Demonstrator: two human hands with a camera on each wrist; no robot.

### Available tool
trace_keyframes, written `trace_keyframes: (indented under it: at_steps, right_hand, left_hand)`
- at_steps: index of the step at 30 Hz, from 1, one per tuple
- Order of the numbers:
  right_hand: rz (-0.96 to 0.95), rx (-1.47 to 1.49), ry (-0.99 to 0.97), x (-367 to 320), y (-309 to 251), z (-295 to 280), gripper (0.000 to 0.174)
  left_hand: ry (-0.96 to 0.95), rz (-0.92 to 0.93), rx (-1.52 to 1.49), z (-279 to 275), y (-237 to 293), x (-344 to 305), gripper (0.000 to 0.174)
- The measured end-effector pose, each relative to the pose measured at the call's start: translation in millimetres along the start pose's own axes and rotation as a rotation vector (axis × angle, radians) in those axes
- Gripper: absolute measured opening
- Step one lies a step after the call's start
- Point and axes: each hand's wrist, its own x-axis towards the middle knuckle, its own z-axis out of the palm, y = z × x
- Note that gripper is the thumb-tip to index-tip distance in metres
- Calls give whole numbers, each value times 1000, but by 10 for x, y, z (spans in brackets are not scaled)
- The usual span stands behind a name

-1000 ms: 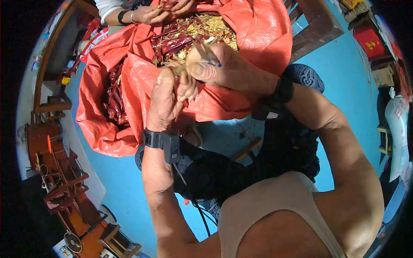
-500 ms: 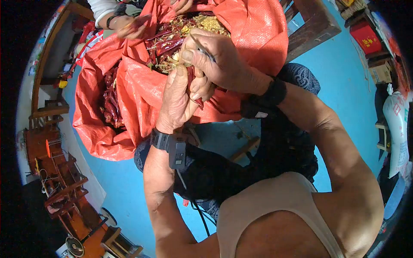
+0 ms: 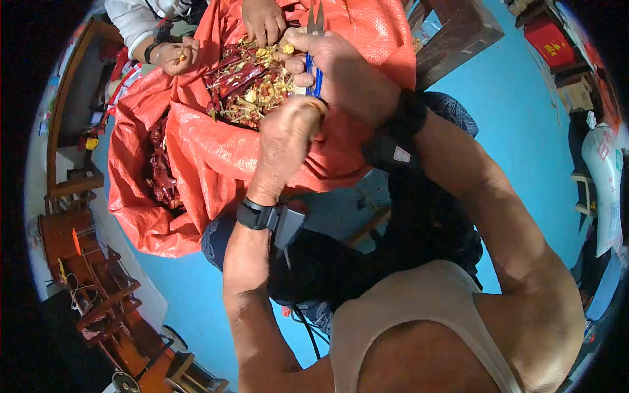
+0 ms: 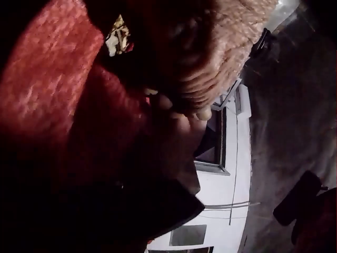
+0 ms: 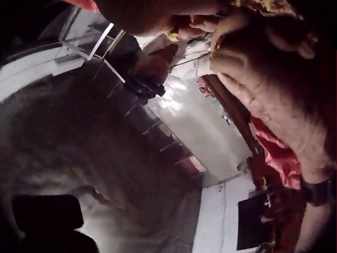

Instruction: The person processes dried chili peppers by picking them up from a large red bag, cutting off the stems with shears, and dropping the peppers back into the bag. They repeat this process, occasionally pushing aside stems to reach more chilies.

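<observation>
My right hand [image 3: 347,72] grips blue-handled scissors [image 3: 314,82], their blades pointing up and slightly apart. At its thumb and fingertip is a small yellow lump [image 3: 288,48]. My left hand [image 3: 285,141] is just below the scissors, back upward, its fingers turned under near the handles; I cannot tell what it holds. Beneath both hands, the orange woven sack [image 3: 216,147] carries dried red chilies [image 3: 239,78] with pale seeds and stem bits [image 3: 259,105]. In the right wrist view the left hand [image 5: 279,95] appears close beside the right one.
Across the sack, another person's hand [image 3: 264,23] rests at the pile, and their other hand [image 3: 173,57] holds a small yellow bit. More chilies [image 3: 162,164] fill a left fold. A wooden frame [image 3: 458,39] stands right of the sack; a white filled bag [image 3: 606,183] is farther right.
My left hand, which held a dried red chili, has turned over and its contents are now hidden. The scissors have swung upright in my right hand. The other person's hands have shifted over the sack.
</observation>
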Motion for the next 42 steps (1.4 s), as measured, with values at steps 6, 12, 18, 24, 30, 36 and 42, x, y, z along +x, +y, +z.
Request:
trace_keyframes:
  at_steps: [6, 12, 18, 24, 30, 36, 42]
  right_hand:
    - [-151, -242, 146, 1, -195, 7, 20]
    - [-116, -117, 131, -16, -223, 9, 23]
    - [-207, -363, -31, 45, -196, -182, 21]
    - [-142, -424, -10, -24, -185, -170, 19]
    - [-99, -430, -13, -17, -8, -83, 24]
    - [-12, -649, -122, -136, 87, 79, 33]
    - [5, -633, -86, -29, 155, 67, 32]
  left_hand:
    - [498, -55, 116, -560, -176, 256, 17]
    - [406, 89, 676, -730, -518, 501, 19]
    - [329, 187, 1031, -651, -661, 629, 17]
    - [531, -22, 341, -755, -439, 591, 26]
    - [395, -27, -1111, -909, -350, 330, 24]
    - [349, -39, -1201, -805, -293, 235, 29]
    - [315, 20, -1130, -796, -217, 159, 31]
